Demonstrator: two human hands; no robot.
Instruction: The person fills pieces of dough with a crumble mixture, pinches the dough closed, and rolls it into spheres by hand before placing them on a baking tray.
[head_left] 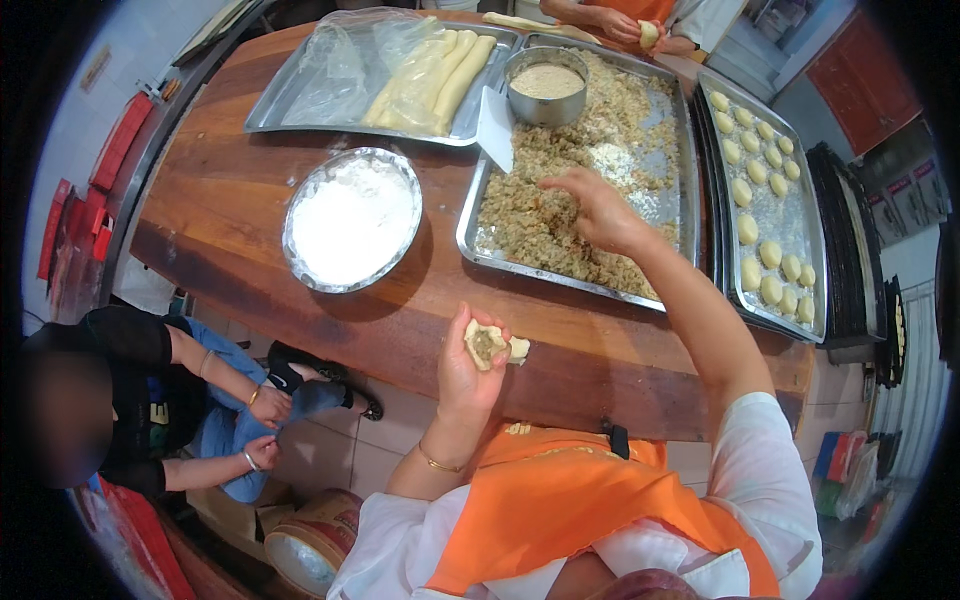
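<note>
My left hand (470,365) is closed around a cupped piece of dough (485,345) with some brownish filling inside, held over the table's near edge. Just beside it, a small pale lump of dough (518,350) lies on the wood. My right hand (595,210) reaches over a large metal tray (560,277) spread with crumbly brown filling (520,215). Its index finger is stretched out to the left; the other fingers are partly hidden, low over the filling. A white scraper (496,130) and a metal bowl of pale crumbs (547,82) sit in that tray.
A foil-rimmed bowl of white flour (353,220) stands on the wooden table (220,200). Behind it, a tray (280,115) holds long dough rolls (440,80) under plastic. At right, another tray (765,200) bears rounded dough pieces. One person (220,400) sits at left; a co-worker's hands (640,30) hold dough opposite.
</note>
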